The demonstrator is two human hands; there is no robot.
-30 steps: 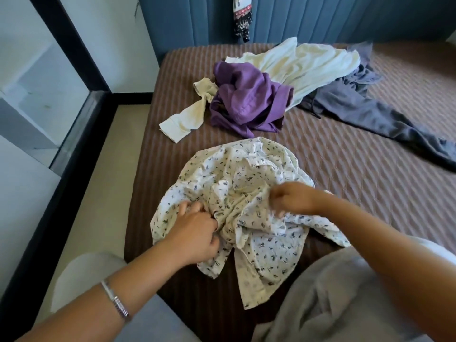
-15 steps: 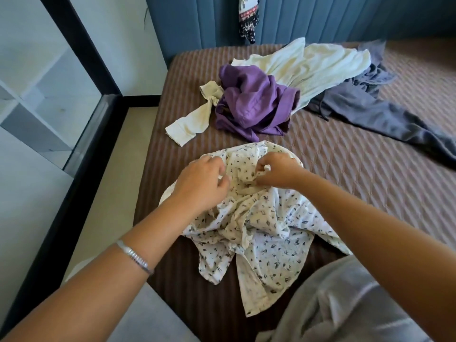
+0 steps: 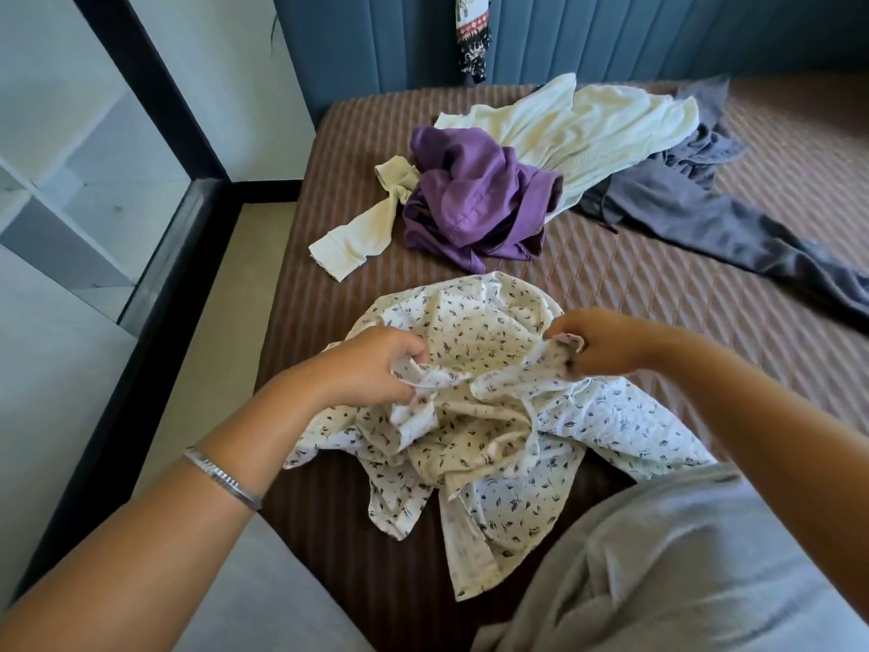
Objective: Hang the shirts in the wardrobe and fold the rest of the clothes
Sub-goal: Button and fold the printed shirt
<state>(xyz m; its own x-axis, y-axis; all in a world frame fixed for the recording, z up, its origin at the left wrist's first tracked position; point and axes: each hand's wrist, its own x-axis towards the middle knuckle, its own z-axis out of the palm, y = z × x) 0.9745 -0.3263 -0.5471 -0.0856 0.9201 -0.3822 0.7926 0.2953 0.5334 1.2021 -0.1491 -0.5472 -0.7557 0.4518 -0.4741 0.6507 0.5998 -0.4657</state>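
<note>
Four garments lie on the brown striped bed (image 3: 658, 294), whose left edge borders a strip of pale floor (image 3: 207, 350) beside a black-framed glass panel (image 3: 155, 270). Open quilt lies to your right. Against the blue headboard (image 3: 611, 35) sit the cream top (image 3: 588, 124), grey trousers (image 3: 705, 218) and purple garment (image 3: 475, 200), overlapping. Nearest you, the floral shirt (image 3: 470, 440) lies crumpled; your left hand (image 3: 371, 364) and right hand (image 3: 597, 341) each have a closed grip pinching its upper edge, held apart.
</note>
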